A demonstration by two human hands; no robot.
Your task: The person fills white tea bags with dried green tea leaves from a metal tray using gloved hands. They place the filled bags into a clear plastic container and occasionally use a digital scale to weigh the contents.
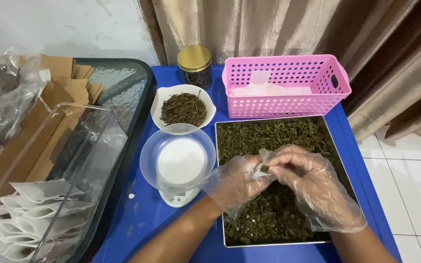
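Note:
Both hands wear loose clear plastic gloves and meet over a square metal tray (221,195) full of dark green dried leaves (269,136). My left hand (235,181) pinches a small white filter bag (263,164) that holds a few leaves. My right hand (308,179) grips the same bag at its open top, fingers closed on its edge. The bag hangs just above the leaves, near the tray's middle.
A small white kitchen scale (177,195) bearing a clear bowl (147,160) stands left of the tray. Behind are a white bowl of brown twigs (183,108), a gold-lidded jar (194,65) and a pink basket (288,104). A clear box of filled white bags (30,214) sits far left, by brown paper pouches (54,92).

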